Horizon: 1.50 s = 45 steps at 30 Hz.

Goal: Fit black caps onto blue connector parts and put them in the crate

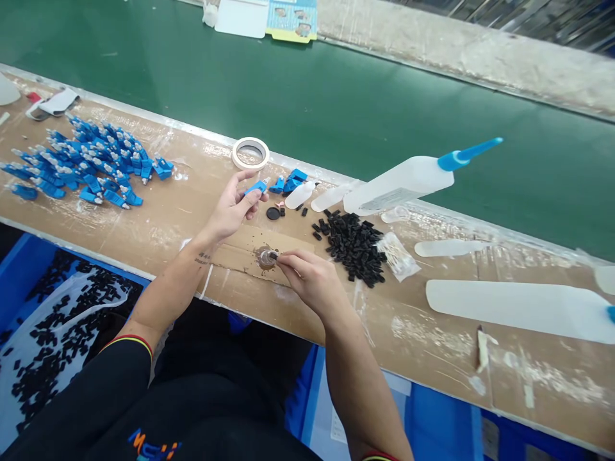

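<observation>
My left hand (233, 208) is closed around a small blue plastic part (256, 187), held above the cardboard-covered bench. Lower and to the right, my right hand (312, 278) pinches a small black piece (273, 255) at its fingertips. That piece is at a small round spot of clear, wet-looking stuff (264, 258) ringed with dark specks on a cardboard strip (235, 254); whether it touches the spot I cannot tell. Several more blue parts (294, 182) lie just beyond my left hand. A heap of black pieces (355, 246) lies to the right of my right hand.
Many blue parts with whitish tips (91, 160) cover the bench's left. A tape roll (250, 153) sits near the green belt (288, 89). A large blue-nozzled bottle (408, 184), another bottle (514, 307) and a bag of cotton swabs (398, 256) lie right.
</observation>
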Motion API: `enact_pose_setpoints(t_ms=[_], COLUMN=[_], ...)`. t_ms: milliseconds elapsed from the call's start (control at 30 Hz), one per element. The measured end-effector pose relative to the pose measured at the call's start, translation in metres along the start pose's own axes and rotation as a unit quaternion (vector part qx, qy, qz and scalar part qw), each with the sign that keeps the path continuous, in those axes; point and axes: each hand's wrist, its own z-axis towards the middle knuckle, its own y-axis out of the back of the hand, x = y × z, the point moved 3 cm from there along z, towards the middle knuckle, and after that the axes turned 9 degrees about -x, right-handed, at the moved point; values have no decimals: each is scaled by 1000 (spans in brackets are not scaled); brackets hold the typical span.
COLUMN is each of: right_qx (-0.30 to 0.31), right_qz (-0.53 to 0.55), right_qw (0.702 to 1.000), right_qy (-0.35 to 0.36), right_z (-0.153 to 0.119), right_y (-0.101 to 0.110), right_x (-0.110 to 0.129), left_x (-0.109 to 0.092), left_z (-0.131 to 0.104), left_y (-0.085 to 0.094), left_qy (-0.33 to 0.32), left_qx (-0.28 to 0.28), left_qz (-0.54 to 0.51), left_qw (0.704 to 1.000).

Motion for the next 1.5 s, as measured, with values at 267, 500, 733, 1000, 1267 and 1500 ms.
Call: enact_pose_setpoints(t_ms=[267, 500, 733, 1000, 1267, 1500], right_qx=[-256, -222, -192, -180, -228, -424], right_qz=[191, 290, 232, 92, 128, 206], right_qw=[943, 926, 951, 979, 965, 881], right_qy=[-93, -93, -68, 31, 34, -35], right_z=[28, 42, 43, 45, 42, 35], right_y=[40, 25, 22, 28, 31, 34], right_x=[0, -1, 4, 21, 19, 20], left_x=[-1, 1, 2, 0, 2, 4], left_z=[-16, -25, -25, -27, -27, -28], left_y=[-14, -21, -21, -19, -17, -18], left_qy=[-32, -19, -31, -22, 5, -45], left_qx=[187, 265, 259, 269, 276, 236], left_qz=[70, 100, 131, 115, 90, 18], left_qw=[979, 959, 957, 956, 957, 970])
